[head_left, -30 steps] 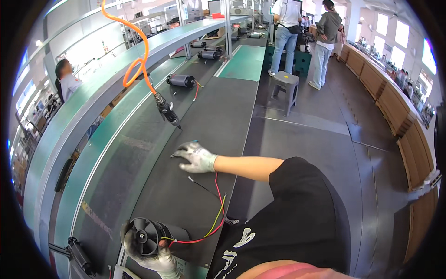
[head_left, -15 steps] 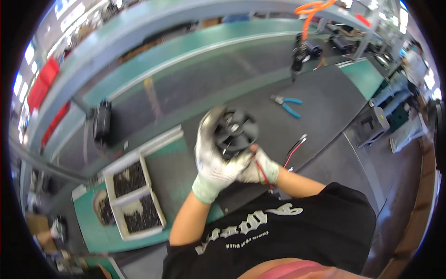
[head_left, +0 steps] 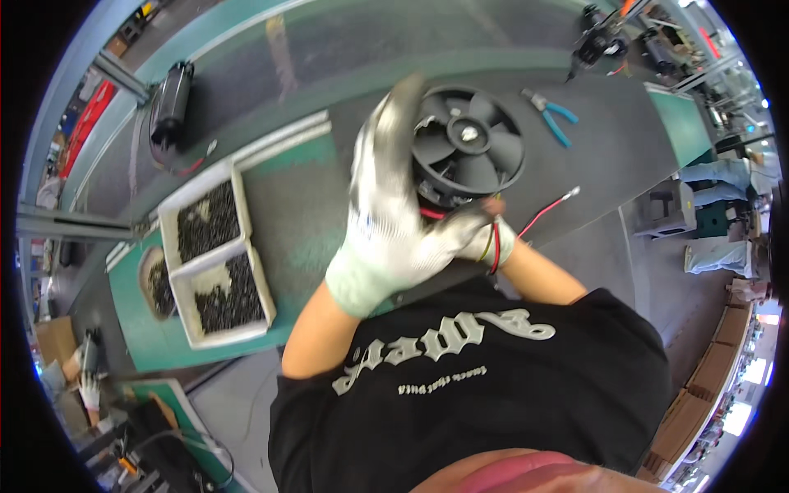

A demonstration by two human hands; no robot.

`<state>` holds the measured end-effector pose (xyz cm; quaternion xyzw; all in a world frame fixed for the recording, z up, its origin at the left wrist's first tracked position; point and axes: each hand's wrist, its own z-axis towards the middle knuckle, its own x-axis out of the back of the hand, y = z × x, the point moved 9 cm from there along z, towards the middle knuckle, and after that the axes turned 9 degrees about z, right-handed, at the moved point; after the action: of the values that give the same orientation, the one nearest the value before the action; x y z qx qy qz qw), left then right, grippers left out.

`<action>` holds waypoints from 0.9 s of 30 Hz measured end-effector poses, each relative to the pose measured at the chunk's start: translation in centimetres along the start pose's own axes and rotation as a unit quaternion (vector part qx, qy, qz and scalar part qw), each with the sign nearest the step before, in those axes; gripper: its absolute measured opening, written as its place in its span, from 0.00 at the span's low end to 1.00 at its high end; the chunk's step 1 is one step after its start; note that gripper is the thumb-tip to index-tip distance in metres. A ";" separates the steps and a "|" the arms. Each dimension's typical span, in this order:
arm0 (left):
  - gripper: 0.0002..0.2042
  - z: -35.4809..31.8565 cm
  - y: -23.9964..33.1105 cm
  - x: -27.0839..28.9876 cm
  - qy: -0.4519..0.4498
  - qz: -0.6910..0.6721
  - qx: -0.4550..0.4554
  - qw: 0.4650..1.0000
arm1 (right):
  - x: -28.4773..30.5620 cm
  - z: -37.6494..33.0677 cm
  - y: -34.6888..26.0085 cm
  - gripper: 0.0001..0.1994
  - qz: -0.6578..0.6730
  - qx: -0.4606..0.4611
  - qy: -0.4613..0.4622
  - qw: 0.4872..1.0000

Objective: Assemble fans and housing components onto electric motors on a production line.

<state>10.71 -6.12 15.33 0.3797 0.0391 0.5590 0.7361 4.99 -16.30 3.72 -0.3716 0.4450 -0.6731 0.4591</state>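
Observation:
A round black fan [head_left: 442, 150] with several blades is held up over the dark bench mat, its face tilted toward me. My left hand [head_left: 382, 205], in a white knit glove with dark-coated fingers, wraps the fan's left side, thumb underneath. Below the fan, my gloved right hand [head_left: 485, 236] is closed around red and yellow-green wires [head_left: 496, 246], with a bare fingertip poking out; much of this hand is hidden behind the left thumb. A red lead with a white connector [head_left: 573, 193] lies on the mat beyond my right wrist.
Blue-handled pliers [head_left: 552, 117] lie right of the fan. At left, two white bins [head_left: 255, 283] hold small black parts, beside a round tub [head_left: 148, 283]. A black cylindrical motor [head_left: 171, 107] rests at the far left. A power screwdriver [head_left: 593, 49] hangs at the far right.
My view has tilted down, so bench items sit higher in the picture. The fan is nearer to me and its face is turned more fully toward me, still between both hands.

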 end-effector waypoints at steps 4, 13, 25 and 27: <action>0.43 -4.9 -1.2 1.2 -0.024 0.074 0.035 0.996 | 2.4 -0.2 -0.6 0.35 0.023 0.036 0.086 0.995; 0.15 -20.6 -3.6 8.7 -0.056 0.155 0.276 0.947 | 7.8 22.1 8.8 0.21 -0.110 -0.138 0.084 0.981; 0.09 -19.8 -3.3 9.6 0.037 0.296 0.199 0.934 | -6.2 37.1 6.0 0.20 -0.414 0.130 -0.064 0.899; 0.10 -19.2 -3.2 9.1 0.014 0.343 0.181 0.922 | -17.0 33.7 7.9 0.22 -0.273 -0.016 -0.289 0.917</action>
<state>7.39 11.27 3.18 0.4887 0.0169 0.7660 0.4173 43.04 -10.27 5.81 -0.6646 0.1850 -0.6280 0.3602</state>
